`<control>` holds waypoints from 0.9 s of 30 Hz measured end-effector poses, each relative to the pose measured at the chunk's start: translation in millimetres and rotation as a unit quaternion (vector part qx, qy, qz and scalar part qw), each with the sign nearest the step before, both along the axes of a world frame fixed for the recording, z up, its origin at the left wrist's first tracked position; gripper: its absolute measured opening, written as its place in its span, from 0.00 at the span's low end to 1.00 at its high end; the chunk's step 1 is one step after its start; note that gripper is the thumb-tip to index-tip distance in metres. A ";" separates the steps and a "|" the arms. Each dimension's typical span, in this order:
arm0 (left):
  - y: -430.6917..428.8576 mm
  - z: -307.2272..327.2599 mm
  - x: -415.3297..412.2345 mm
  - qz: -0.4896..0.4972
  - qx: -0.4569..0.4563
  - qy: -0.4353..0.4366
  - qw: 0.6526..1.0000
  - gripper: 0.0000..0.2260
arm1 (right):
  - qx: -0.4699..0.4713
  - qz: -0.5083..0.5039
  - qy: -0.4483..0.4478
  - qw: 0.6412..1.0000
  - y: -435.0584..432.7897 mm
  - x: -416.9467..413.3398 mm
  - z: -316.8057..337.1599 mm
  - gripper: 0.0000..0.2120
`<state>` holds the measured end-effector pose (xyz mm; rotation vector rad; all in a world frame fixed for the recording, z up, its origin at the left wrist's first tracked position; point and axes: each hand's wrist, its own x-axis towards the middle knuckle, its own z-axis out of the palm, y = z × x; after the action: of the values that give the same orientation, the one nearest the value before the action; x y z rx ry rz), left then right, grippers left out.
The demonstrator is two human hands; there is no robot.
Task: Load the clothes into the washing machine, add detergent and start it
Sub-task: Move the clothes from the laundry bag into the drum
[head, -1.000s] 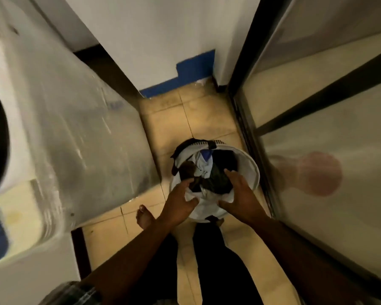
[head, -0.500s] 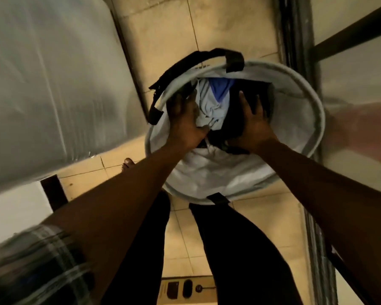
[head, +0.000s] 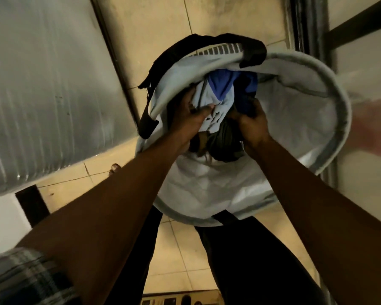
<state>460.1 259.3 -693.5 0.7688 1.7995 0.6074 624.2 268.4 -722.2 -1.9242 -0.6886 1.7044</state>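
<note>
A: From the head view, where to find the clothes [head: 216, 100]?

B: Bundled in the middle of the pale fabric basket [head: 330, 119], over the tiled floor [head: 154, 40], between the grey ribbed panel [head: 42, 95] on the left and the dark door frame [head: 306, 29] on the right. Resting on the floor or lifted, impossible to tell.

A: And the left hand [head: 191, 115]?

B: Inside the basket, fingers [head: 188, 100] curled into the pale blue-and-white garment, thumb laid across it. Clamped on cloth.

A: The right hand [head: 251, 119]?

B: Opposite, fingers [head: 254, 106] closed round the dark blue and olive pieces on the bundle's other side.

A: Anything on the basket's rim?

B: A black strap handle [head: 253, 51] folded over the far edge; a second black tab at the near edge, against the dark trousers [head: 251, 260].

A: Elsewhere?

B: A plaid sleeve [head: 20, 276] on the left upper arm, bare toes [head: 114, 167] on the floor just past the left forearm.
</note>
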 end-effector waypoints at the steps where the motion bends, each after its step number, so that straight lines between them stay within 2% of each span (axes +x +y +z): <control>1: -1.1 7.0 2.9 0.008 -0.008 -0.012 1.000 0.27 | -0.003 -0.009 0.013 1.000 -1.6 -3.9 9.7 0.31; 4: -3.5 28.6 8.5 0.000 -0.010 -0.032 0.999 0.26 | -0.007 -0.017 0.025 1.000 -6.1 -12.3 38.6 0.27; 8: -16.9 61.1 8.6 -0.012 -0.004 -0.043 0.999 0.26 | -0.004 -0.021 0.009 1.000 -12.0 -14.2 81.1 0.28; 13: -39.2 128.7 8.1 -0.016 -0.002 -0.065 0.998 0.22 | 0.017 -0.032 0.001 0.999 -34.0 -14.9 138.4 0.23; 18: -58.0 186.8 3.8 -0.035 0.030 -0.069 0.997 0.23 | 0.035 -0.062 0.015 0.997 -56.7 -20.1 200.3 0.31; 21: -70.3 223.8 0.6 -0.040 0.038 -0.048 0.997 0.30 | 0.045 -0.086 0.028 0.995 -72.1 -21.3 245.6 0.32; 23: -77.0 252.4 -0.4 -0.040 0.043 -0.053 0.997 0.32 | 0.050 -0.097 0.036 0.993 -83.7 -19.8 275.4 0.32; 25: -80.9 286.9 -2.0 -0.041 0.050 -0.060 0.996 0.29 | 0.055 -0.110 0.039 0.992 -90.7 -18.7 306.8 0.30; 27: -83.5 321.9 -3.3 -0.036 0.055 -0.067 0.996 0.25 | 0.063 -0.115 0.032 0.991 -94.5 -18.6 337.0 0.23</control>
<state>456.8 175.8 -371.6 0.8439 1.6202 0.6994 605.6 173.9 -385.1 -1.7789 -0.5146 1.5369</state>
